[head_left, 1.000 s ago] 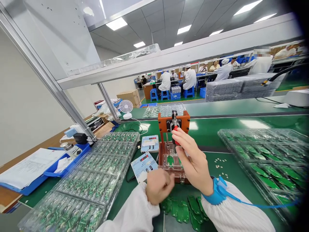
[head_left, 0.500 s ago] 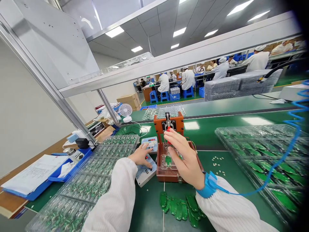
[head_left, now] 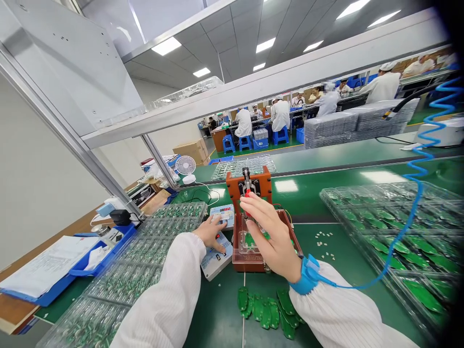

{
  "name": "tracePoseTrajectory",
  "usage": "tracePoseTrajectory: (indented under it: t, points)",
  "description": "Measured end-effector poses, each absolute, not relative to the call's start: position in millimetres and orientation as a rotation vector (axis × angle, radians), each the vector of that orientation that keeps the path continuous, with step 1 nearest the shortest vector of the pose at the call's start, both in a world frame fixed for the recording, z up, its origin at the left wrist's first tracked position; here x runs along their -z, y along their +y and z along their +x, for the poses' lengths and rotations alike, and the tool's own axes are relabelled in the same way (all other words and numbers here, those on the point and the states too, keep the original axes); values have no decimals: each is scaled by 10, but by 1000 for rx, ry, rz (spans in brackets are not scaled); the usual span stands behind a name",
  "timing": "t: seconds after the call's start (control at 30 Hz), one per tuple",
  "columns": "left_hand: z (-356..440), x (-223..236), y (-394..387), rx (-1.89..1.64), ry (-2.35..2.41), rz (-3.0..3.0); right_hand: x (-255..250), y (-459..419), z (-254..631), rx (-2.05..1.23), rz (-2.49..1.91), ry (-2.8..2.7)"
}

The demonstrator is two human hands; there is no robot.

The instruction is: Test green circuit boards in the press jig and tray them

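A brown test jig (head_left: 266, 261) with an orange upright (head_left: 234, 182) stands in the middle of the green bench. My right hand (head_left: 271, 234) reaches over it, fingers curled round the jig's red-handled lever (head_left: 247, 194). A small green board (head_left: 249, 239) lies under the jig's clear plate. My left hand (head_left: 210, 232) rests with its fingers spread flat on a white meter box (head_left: 217, 258) left of the jig, beside a second meter box (head_left: 224, 213). A blue wrist strap (head_left: 303, 282) with a coiled blue cord (head_left: 416, 193) is on my right wrist.
Loose green boards (head_left: 266, 309) lie in front of the jig. Clear trays of boards stand at the left (head_left: 126, 280) and at the right (head_left: 391, 232). A blue tray with papers (head_left: 47, 270) and a small fan (head_left: 184, 166) are further left. People in white sit at far benches.
My left hand went from a fist near the loose boards up to the white meter box and opened flat on it. My right hand stayed on the lever. The view shifted right.
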State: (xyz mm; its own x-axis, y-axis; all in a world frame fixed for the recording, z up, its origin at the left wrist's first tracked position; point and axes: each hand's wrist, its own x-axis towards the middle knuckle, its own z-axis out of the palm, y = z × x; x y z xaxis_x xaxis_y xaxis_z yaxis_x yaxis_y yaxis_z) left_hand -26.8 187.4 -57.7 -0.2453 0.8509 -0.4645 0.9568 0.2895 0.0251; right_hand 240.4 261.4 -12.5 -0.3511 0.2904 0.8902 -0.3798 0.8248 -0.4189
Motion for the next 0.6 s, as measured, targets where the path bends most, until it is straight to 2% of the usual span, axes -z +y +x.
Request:
tracePoseTrajectory:
  t: [0.23, 0.6]
  points:
    - [-348, 398, 1773, 431, 2204, 1614, 118, 2611, 2398, -678, 67, -1797]
    - [-392, 441, 1719, 499, 2161, 1604, 125, 2619, 2396, -681, 75, -1788]
